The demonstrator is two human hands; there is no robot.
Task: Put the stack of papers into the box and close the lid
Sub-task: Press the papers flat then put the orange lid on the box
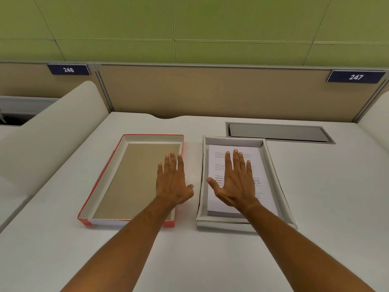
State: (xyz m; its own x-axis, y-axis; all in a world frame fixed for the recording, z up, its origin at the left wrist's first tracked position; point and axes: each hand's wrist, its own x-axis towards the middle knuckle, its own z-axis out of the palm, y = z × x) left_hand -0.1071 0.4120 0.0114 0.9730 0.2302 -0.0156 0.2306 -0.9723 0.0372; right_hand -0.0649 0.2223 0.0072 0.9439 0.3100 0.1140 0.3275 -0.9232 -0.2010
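- The stack of papers (235,165) already lies inside the white box (273,175), right of centre in the frame, with printed text facing up.
- The right hand (236,184) is spread flat, fingers extended, grasping nothing; it lies over the top sheet, though I cannot tell whether the palm presses it or floats just above.
- The left hand (173,182) is likewise open and empty, over the right rim of the red lid (99,186), which lies upside down at centre left, just beside the box.
- The step in hand looks like settling the sheets, then taking up the lid.
- To do it well: square the stack so no corner rides up the box wall, then grip the lid by both long sides, turn it over, and line its edges up with the box before lowering it evenly.
- The desk (210,260) around both is bare white.
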